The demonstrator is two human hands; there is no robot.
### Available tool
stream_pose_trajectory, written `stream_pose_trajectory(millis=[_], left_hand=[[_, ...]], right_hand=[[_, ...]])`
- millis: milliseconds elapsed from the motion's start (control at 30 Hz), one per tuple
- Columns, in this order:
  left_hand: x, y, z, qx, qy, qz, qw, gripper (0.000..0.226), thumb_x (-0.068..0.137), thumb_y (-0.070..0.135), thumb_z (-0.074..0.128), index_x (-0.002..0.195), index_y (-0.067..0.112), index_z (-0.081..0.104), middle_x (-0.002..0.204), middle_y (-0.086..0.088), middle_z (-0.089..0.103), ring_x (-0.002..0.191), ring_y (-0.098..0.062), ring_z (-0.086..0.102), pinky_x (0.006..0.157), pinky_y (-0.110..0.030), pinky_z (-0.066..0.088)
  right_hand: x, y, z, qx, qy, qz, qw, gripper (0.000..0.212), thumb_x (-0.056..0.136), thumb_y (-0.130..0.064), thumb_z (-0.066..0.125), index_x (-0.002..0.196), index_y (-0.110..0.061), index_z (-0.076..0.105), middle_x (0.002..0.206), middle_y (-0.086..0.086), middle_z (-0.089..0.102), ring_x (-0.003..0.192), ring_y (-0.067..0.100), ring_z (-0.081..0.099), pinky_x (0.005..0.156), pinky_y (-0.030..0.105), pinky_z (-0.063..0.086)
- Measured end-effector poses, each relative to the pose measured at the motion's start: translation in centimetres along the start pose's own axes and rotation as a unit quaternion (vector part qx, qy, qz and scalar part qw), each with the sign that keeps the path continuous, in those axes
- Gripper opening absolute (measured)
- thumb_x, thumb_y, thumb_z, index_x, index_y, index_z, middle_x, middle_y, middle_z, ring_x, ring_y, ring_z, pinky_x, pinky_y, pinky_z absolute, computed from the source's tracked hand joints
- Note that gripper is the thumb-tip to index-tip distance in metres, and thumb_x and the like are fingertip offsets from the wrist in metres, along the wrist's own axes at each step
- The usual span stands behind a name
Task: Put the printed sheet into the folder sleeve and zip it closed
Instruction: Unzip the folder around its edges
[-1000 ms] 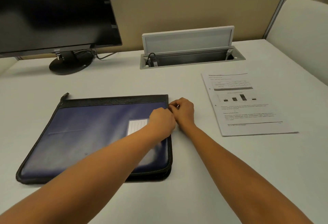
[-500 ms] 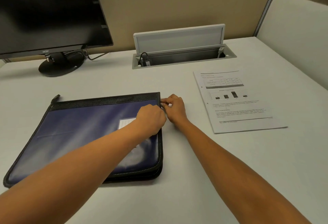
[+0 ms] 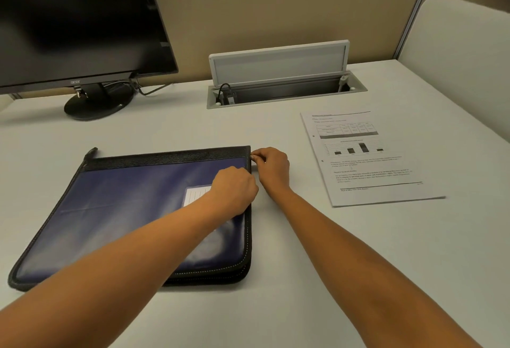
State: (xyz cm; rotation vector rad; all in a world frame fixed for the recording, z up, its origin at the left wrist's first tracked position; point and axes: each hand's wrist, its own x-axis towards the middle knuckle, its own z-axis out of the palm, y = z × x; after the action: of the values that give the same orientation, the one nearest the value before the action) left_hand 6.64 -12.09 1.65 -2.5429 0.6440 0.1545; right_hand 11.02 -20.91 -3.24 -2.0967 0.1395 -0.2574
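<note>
Now, folder (image 3: 124, 209): lies flat on the desk (image 3: 303, 265), left of centre; zip looks shut along the right and near edges.
Printed sheet (image 3: 369, 160): lies face up on the desk, well apart to the right; not yet in the sleeve.
Right hand (image 3: 271, 168): sits at the folder's far right corner, thumb and fingertips (image 3: 255, 158) pinched on what looks like the small zip pull (image 3: 252, 156).
Left hand (image 3: 234, 190): rests on the folder just beside that corner, fingers curled under; grip hidden, cannot tell.
Change: almost none over the last second; both hands stay at the same corner, pull not visibly travelled.
Meaning: opening probably barely begun; sheet has to wait for the zip to run.
</note>
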Motion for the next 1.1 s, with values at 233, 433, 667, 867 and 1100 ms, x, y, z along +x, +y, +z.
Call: stream_pose_trajectory(millis=[233, 433, 667, 867, 1100], left_hand=[[0.7, -0.3, -0.1, -0.042, 0.003, -0.037, 0.998, 0.031, 0.099, 0.011, 0.031, 0.11, 0.003, 0.059, 0.116, -0.014, 0.058, 0.105, -0.029, 0.056, 0.073, -0.032, 0.042], [1.4, -1.8, -0.2, -0.003, -0.016, -0.037, 0.999, 0.026, 0.096, 0.008, 0.039, 0.116, 0.002, 0.055, 0.121, -0.015, 0.054, 0.109, -0.031, 0.055, 0.077, -0.033, 0.045], [2.5, -3.4, 0.8, 0.032, -0.04, -0.026, 0.998, 0.025, 0.092, 0.003, 0.047, 0.116, 0.002, 0.056, 0.118, -0.014, 0.055, 0.107, -0.031, 0.056, 0.07, -0.032, 0.043], [3.5, -4.1, 1.6, -0.004, -0.031, -0.053, 0.998, 0.018, 0.09, 0.0, 0.044, 0.096, 0.006, 0.061, 0.08, -0.006, 0.052, 0.071, -0.023, 0.05, 0.044, -0.024, 0.025], [2.7, -3.9, 1.4, -0.135, 0.007, -0.118, 0.984, 0.029, 0.097, 0.022, 0.034, 0.087, 0.008, 0.057, 0.062, -0.002, 0.036, 0.072, -0.023, 0.046, 0.047, -0.025, 0.025]], right_hand=[[-1.2, 0.6, -0.3, -0.006, -0.005, -0.036, 0.999, 0.019, 0.088, -0.011, 0.054, 0.097, -0.004, 0.07, 0.101, 0.013, 0.069, 0.095, 0.024, 0.061, 0.078, 0.022, 0.037], [-3.2, 0.9, -0.8, 0.027, -0.049, -0.066, 0.996, 0.016, 0.085, -0.007, 0.058, 0.094, -0.002, 0.071, 0.094, 0.017, 0.07, 0.089, 0.026, 0.063, 0.078, 0.026, 0.046], [-6.2, 1.1, -1.0, 0.047, -0.119, -0.068, 0.989, 0.015, 0.083, -0.008, 0.063, 0.093, -0.002, 0.071, 0.095, 0.016, 0.07, 0.082, 0.015, 0.06, 0.067, 0.0, 0.039], [-7.8, 1.6, -1.4, 0.038, -0.145, -0.068, 0.986, 0.015, 0.084, -0.009, 0.061, 0.094, -0.004, 0.072, 0.094, 0.014, 0.07, 0.079, 0.01, 0.055, 0.066, -0.003, 0.038], [-7.5, 1.3, -1.3, 0.012, -0.128, -0.062, 0.99, 0.016, 0.084, -0.008, 0.06, 0.094, -0.004, 0.072, 0.095, 0.014, 0.07, 0.079, 0.01, 0.053, 0.065, 0.001, 0.036]])
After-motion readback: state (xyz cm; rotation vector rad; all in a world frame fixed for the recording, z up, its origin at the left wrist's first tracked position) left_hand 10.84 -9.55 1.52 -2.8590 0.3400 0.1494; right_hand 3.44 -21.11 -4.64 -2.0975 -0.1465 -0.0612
